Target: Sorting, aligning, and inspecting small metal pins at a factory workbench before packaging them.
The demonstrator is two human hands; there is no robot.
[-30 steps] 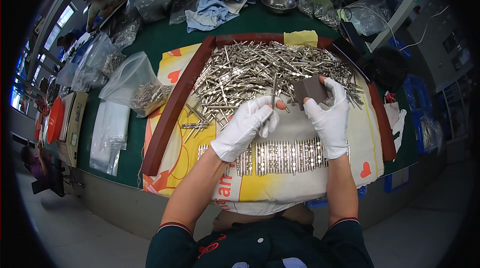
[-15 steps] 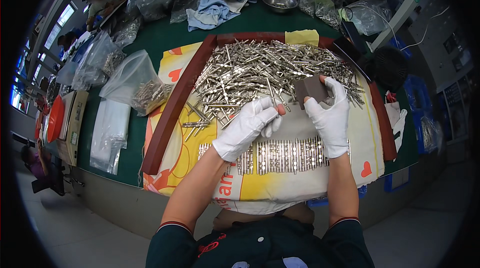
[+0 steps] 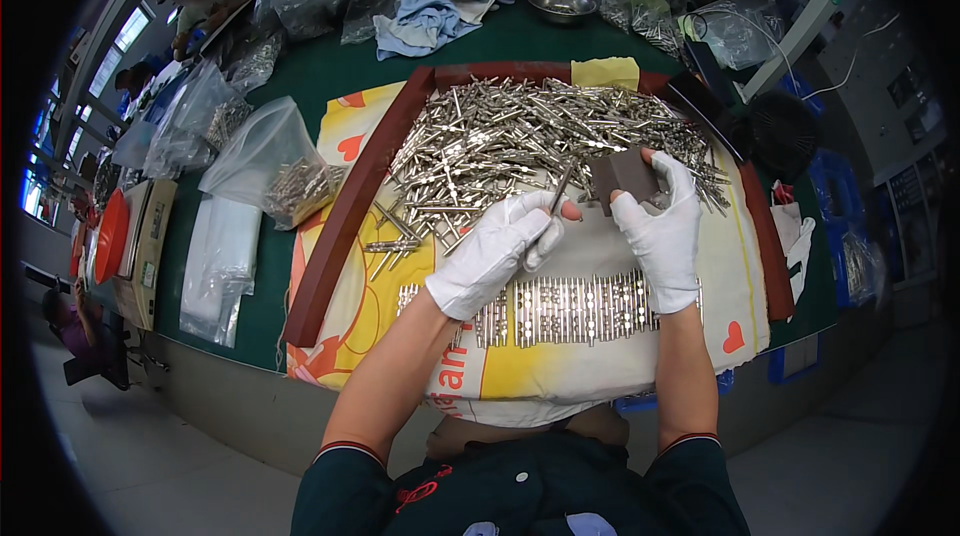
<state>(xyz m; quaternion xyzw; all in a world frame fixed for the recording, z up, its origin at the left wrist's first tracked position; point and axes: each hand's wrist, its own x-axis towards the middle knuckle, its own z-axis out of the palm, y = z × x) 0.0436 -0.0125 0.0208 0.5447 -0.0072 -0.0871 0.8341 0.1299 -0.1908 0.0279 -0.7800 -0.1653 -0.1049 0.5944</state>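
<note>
Both my hands wear white gloves. My left hand (image 3: 497, 251) pinches a slim metal pin (image 3: 561, 188) between thumb and fingers, its tip pointing up toward the pile. My right hand (image 3: 662, 233) holds a small dark grey block (image 3: 622, 177) just right of that pin. Behind them lies a large heap of shiny metal pins (image 3: 520, 136) on a yellow and white printed cloth (image 3: 600, 376). Below my hands a neat row of finished pins (image 3: 560, 311) lies side by side on the cloth.
A brown raised border (image 3: 345, 221) frames the cloth on the green table (image 3: 265, 281). Clear plastic bags (image 3: 262, 151), some with metal parts, lie at left. A blue cloth (image 3: 425, 16) and a steel bowl (image 3: 560, 1) sit at the back. Other people work at far left.
My left hand has shifted slightly right and up with the pin, bringing it close beside the dark block. My right hand has barely moved.
</note>
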